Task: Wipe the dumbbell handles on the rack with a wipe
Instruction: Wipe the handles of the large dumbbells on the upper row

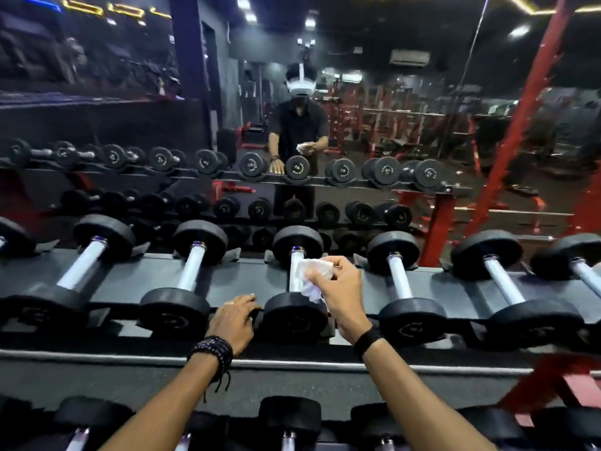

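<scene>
At the middle of the rack's top shelf, the wipe [313,277] is a crumpled white wad pinched in the fingers of the right hand [338,291], and it's right up against the pale metal handle [295,271] of the centre dumbbell [294,315], on the handle's right side, between the two black heads. The right hand comes in over the near head, wrist cocked, a black band [367,341] around that wrist. Left hand [232,322] now: fingers bent over the front edge of the shelf, resting there just beside the centre dumbbell's near head, in the gap between it and the next dumbbell to the left [182,281]. It holds nothing I can make out. Dark beaded bracelets [211,351] sit on that wrist. Along the rack [227,278] the dumbbells lie in a row, handles running front to back, each one in its own cradle, more to either side out to both ends of the shelf. Below the front rail, a lower shelf carries another row [289,418], only the tops showing. Behind the rack a mirror [357,125] gives back the person, standing square to the shelf with a white headset on, and red gym frames [527,102] beyond.
</scene>
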Demonstrator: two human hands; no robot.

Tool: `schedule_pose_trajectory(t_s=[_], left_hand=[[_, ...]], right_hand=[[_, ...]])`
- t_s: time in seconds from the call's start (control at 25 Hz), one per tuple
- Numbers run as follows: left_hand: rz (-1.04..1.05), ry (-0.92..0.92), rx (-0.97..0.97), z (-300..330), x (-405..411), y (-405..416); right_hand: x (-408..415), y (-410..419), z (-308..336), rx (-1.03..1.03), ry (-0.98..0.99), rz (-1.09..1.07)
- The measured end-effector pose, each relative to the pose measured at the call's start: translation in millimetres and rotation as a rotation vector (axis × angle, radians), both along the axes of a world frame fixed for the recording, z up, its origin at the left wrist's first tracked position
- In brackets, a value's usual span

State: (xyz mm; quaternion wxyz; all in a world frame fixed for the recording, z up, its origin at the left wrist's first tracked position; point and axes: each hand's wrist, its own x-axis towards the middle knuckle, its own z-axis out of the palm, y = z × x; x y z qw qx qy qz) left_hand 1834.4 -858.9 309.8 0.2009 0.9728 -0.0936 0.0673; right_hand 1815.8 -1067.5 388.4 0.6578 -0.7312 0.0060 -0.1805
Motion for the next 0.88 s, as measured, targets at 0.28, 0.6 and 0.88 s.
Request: schedule_pose_trajectory(t_s=[0.28,0.6,0.88], left_hand=[[0.01,0.031,0.001,-1,5,5],[0.033,0.074,0.31,-3,58,-15],[0.007,-0.024,0.3,-20,105,-33]], right_hand=[[26,31,1,-0.079,0.005,0.039],[53,41,-23,-0.295,0.061,-0.202],[46,47,-19,-0.34,0.058,-0.381]])
